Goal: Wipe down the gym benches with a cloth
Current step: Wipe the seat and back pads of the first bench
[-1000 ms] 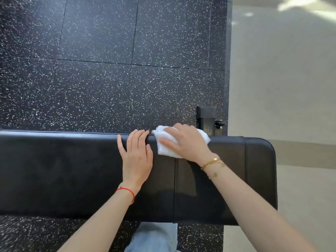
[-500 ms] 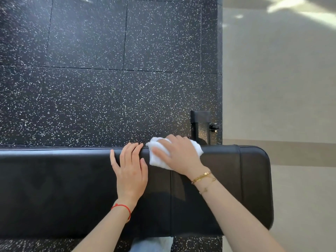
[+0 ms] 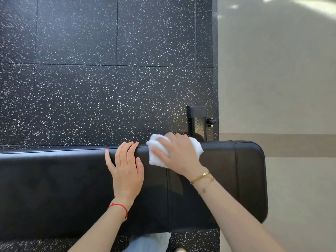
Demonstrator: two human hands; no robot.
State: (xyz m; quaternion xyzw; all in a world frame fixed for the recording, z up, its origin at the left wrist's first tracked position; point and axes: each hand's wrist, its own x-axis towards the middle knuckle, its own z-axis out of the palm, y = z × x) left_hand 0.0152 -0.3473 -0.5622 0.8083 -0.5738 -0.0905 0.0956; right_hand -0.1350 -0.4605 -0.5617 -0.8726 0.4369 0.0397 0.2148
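A black padded gym bench (image 3: 54, 188) runs across the lower half of the view, its rounded end at the right. My right hand (image 3: 177, 153) presses a bunched white cloth (image 3: 156, 158) against the bench's far edge, fingers curled over the cloth and over that edge. My left hand (image 3: 126, 171) lies flat on the pad just left of the cloth, fingers straight and reaching the far edge. A seam in the pad runs below my right wrist.
Black speckled rubber floor (image 3: 91, 88) lies beyond the bench. A black metal frame post (image 3: 197, 120) with a small pin stands right behind the cloth. Beige smooth floor (image 3: 281, 79) begins to the right. My jeans-clad leg (image 3: 149, 242) shows under the bench's near edge.
Both hands keep their places on the bench's far edge; the right hand with the cloth has shifted only slightly. The view itself has tilted a little.
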